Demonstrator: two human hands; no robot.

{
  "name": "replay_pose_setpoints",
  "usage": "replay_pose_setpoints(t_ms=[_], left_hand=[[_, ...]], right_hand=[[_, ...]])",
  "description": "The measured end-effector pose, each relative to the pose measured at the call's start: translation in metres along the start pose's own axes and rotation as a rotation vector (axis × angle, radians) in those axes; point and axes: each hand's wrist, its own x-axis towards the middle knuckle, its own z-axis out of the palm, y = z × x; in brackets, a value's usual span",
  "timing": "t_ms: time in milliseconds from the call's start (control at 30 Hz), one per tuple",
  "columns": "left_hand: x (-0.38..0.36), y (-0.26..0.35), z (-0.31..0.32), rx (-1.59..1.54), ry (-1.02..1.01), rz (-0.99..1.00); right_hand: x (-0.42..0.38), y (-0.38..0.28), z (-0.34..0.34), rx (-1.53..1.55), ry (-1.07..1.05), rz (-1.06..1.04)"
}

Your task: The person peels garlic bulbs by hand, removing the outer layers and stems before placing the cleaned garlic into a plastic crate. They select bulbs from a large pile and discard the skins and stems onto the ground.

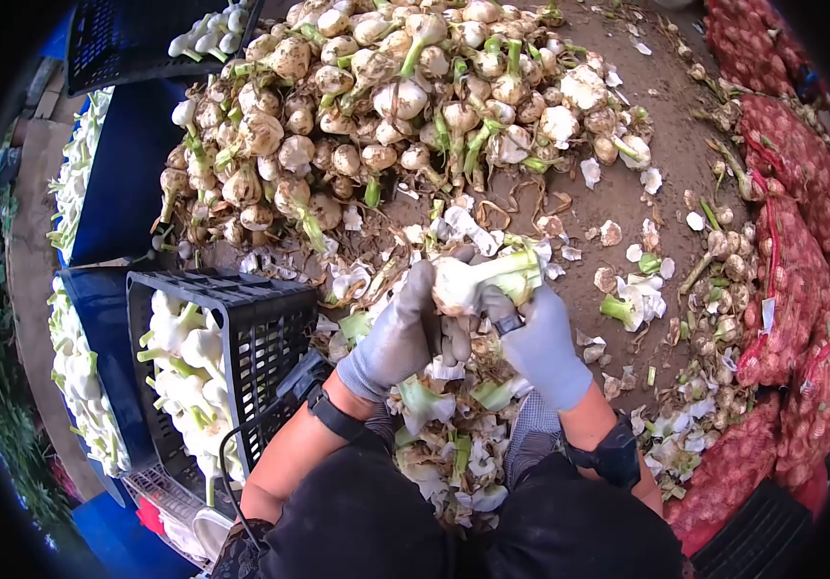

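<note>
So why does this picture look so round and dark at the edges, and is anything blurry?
Head view: a fisheye lens bends the scene, and black corners ring it. Even daylight, soft shadows, no strong glare. The left hand, right hand and the garlic bulb they hold look sharp; the red net sacks at the rim smear and stretch.

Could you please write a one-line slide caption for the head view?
Gloved left hand and right hand hold a garlic bulb between a garlic heap and a black crate.
</note>
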Motion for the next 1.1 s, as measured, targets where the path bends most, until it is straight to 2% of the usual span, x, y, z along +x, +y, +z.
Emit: replay_pose_setpoints(t_ms=[33,67,100,133,200,267,300,333,400,467,500,533,600,633,667,700,733,767,800,867,933,967,1000,1067,1100], left_hand=[[-0.005,0.004,-0.008,0.131,-0.152,0.104],[-0.007,0.007,-0.007,0.132,-0.152,0.103],[-0.008,0.013,-0.003,0.364,-0.105,0.051],[-0.009,0.016,0.0,0.593,-0.056,0.0],[-0.001,0.005,-0.017,0.562,-0.03,0.083],[0.011,-0.016,-0.066,0.222,0.026,0.201],[0.003,0.012,-0.03,0.803,0.238,0.423],[0.007,0.011,-0.03,0.798,0.333,0.394],[0.008,0.01,-0.027,0.883,0.301,0.481],[0.002,0.011,-0.017,0.929,0.005,0.673],[0.004,0.015,-0.019,1.215,0.019,0.601],[0.0,0.018,-0.02,1.109,-0.027,0.252],[-0.003,0.02,-0.016,0.705,0.031,0.015],[-0.003,0.022,-0.015,0.704,0.03,0.018],[-0.003,0.022,-0.015,0.392,0.052,0.022],[-0.004,0.022,-0.015,0.081,0.073,0.02],[-0.003,0.022,-0.015,0.081,0.074,0.019],[-0.003,0.022,-0.015,0.025,-0.007,0.166],[-0.005,0.022,-0.016,-0.03,-0.083,0.308],[0.0,0.028,-0.016,0.129,0.109,0.385],[0.01,0.03,-0.047,-0.411,0.061,0.256],[0.01,0.029,-0.057,-0.552,-0.045,0.232],[0.01,0.025,-0.059,-0.361,0.048,0.303],[0.017,0.023,-0.068,-0.563,-0.09,0.231],[0.016,0.025,-0.058,-0.383,0.075,0.308]], right_hand=[[0.0,-0.002,-0.001,0.001,0.0,0.001],[0.001,-0.005,-0.005,0.29,-0.09,0.228],[0.003,-0.007,-0.007,0.578,-0.179,0.452],[0.005,-0.005,-0.008,0.577,-0.178,0.45],[0.01,-0.002,-0.008,0.464,-0.215,0.566],[0.008,-0.014,-0.007,0.507,-0.214,0.528],[0.0,-0.013,-0.009,0.557,-0.33,0.567],[-0.007,-0.012,-0.009,0.604,-0.449,0.602],[-0.014,-0.007,-0.004,0.587,-0.463,0.613],[-0.012,0.0,-0.002,0.348,-0.407,0.468],[-0.013,-0.001,-0.002,0.439,-0.401,0.449],[-0.01,-0.004,-0.006,0.436,-0.398,0.442],[-0.007,-0.013,-0.016,0.065,-0.477,0.291],[-0.004,-0.011,-0.018,-0.099,-0.391,0.277],[0.002,-0.007,-0.021,-0.102,-0.393,0.276],[0.008,-0.003,-0.025,-0.328,-0.341,0.295],[0.012,0.001,-0.027,-0.552,-0.285,0.309],[0.011,-0.005,-0.031,-0.496,-0.417,0.418],[0.005,-0.013,-0.027,-0.492,-0.429,0.417],[-0.016,-0.027,-0.018,-0.352,-1.152,0.301],[-0.035,-0.037,-0.008,-0.11,-1.247,0.09],[-0.023,-0.052,-0.019,-0.038,-1.366,0.297],[-0.015,-0.053,-0.02,-0.03,-1.375,0.29],[0.0,-0.05,-0.031,-0.19,-1.335,0.276],[0.0,-0.041,-0.034,-0.305,-1.344,0.185]])
